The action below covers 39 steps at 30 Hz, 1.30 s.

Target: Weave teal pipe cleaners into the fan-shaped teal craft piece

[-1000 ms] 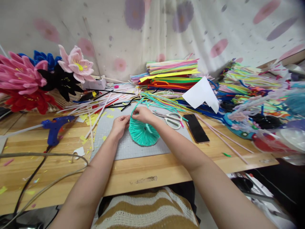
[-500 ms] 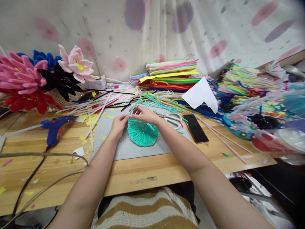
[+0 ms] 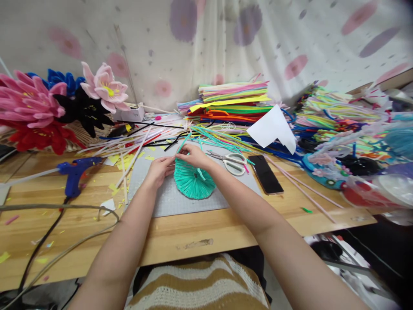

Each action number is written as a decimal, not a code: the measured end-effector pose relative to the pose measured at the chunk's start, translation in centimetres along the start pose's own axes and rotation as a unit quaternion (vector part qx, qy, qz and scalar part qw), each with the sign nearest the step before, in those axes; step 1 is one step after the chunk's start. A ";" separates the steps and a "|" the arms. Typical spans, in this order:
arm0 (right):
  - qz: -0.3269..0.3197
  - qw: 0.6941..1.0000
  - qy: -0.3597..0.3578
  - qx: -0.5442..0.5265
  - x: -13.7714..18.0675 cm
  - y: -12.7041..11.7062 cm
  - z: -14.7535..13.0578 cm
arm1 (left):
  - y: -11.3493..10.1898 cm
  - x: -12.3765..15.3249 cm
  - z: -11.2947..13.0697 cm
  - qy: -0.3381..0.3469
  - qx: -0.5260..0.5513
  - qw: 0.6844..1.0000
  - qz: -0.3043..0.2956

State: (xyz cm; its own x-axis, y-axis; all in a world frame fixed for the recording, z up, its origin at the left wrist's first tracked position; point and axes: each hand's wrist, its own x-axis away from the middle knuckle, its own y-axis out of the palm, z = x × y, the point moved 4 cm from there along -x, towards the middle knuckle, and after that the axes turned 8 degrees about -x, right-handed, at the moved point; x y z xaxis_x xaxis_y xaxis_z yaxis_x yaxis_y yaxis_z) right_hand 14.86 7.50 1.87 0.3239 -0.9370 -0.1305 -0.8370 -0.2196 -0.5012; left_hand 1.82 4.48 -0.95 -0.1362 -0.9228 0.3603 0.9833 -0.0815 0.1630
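Status: teal fan-shaped pipe-cleaner piece (image 3: pixel 194 187) lies flat on grey cutting mat (image 3: pixel 166 201), near the middle of the wooden table (image 3: pixel 180 234). Its top rim is under both sets of fingertips, and the rest fans out toward 6 o'clock, uncovered.

Left hand (image 3: pixel 158 170) sits at 9 o'clock of the piece, thumb and forefinger narrow, pinched on the upper-left rim. Right hand (image 3: pixel 195 156) sits at 12 o'clock, over the top edge, with fingers (image 3: pixel 183 154) curled tight on the same spot. Tips of both hands touch. One thin teal pipe-cleaner stem (image 3: pixel 183 142) rises from the pinch point toward 12 o'clock. Can't tell which hand grips it.

Around the piece:
- White-handled scissors (image 3: pixel 233 162) at 2 o'clock, on the mat, near the right wrist.
- Black phone (image 3: pixel 266 174) at 3 o'clock, just past the scissors.
- Blue glue gun (image 3: pixel 76 168) at 9 o'clock, well apart.
- Stacked multicolour pipe-cleaner bundles (image 3: pixel 232 101) at 12–1 o'clock, by the curtain.
- Pink, red, black and blue pipe-cleaner flowers (image 3: pixel 38 107) at 10 o'clock, far corner.
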 end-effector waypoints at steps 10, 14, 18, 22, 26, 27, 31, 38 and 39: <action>-0.017 0.998 -0.013 -0.064 -0.2 0.2 0.5 | 0.1 -0.3 -0.4 0.014 -0.006 0.999 -0.052; -0.039 0.997 -0.034 -0.051 -0.1 0.6 0.3 | 0.4 -0.6 -1.0 0.018 -0.006 0.999 -0.028; -0.021 1.000 -0.009 -0.021 0.1 0.4 0.2 | 0.5 -0.8 -1.1 0.031 -0.020 0.999 0.006; -0.031 0.999 0.034 0.006 0.6 0.0 0.2 | 0.5 -0.8 -0.9 0.028 -0.014 0.999 0.032; -0.044 0.998 0.046 0.009 1.0 -0.2 0.2 | 0.4 -0.6 -0.7 0.021 0.006 1.000 0.021; -0.046 0.998 0.046 0.006 1.0 -0.3 0.2 | 0.4 -0.6 -0.7 0.020 0.009 1.000 0.014; -0.040 0.998 0.043 -0.005 1.0 -0.4 0.0 | 0.4 -0.6 -0.6 0.014 0.005 1.000 0.015; -0.050 0.998 0.020 -0.043 1.1 -0.4 -0.2 | 0.5 -0.7 -0.5 0.051 -0.053 0.994 0.084; -0.048 0.998 0.017 -0.044 1.1 -0.4 -0.3 | 0.5 -0.7 -0.5 0.058 -0.062 0.992 0.091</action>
State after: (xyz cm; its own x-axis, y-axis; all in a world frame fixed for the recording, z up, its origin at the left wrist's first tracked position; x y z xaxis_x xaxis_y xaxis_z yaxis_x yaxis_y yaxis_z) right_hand 15.41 6.50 2.15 0.3906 -0.9189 -0.0561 -0.8389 -0.3302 -0.4326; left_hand 2.48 4.91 -1.58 0.0524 -0.9632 0.2636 0.9986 0.0512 -0.0114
